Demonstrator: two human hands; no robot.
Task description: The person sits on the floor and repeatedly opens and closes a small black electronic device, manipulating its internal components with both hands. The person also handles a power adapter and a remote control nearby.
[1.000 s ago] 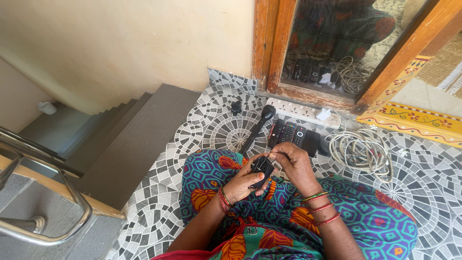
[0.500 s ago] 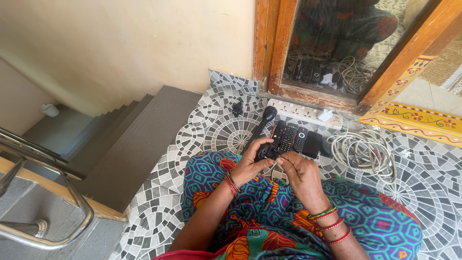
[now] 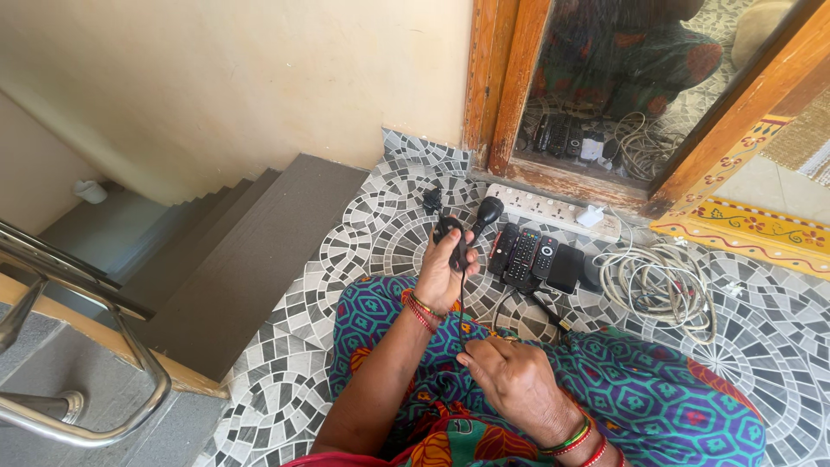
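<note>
Left hand (image 3: 443,275) now higher, gripping black device (image 3: 451,233).

We look steeply down from the one head-worn camera, close over our left hand (image 3: 443,275) and right hand (image 3: 517,385). The view faces forward toward a wall and mirror (image 3: 640,82).

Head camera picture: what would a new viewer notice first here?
The left hand lifts a small black device with a cord above the mosaic tile floor, while the right hand rests on the colourful patterned lap. Behind lie a row of remotes, a white power strip and a coiled white cable.
</note>
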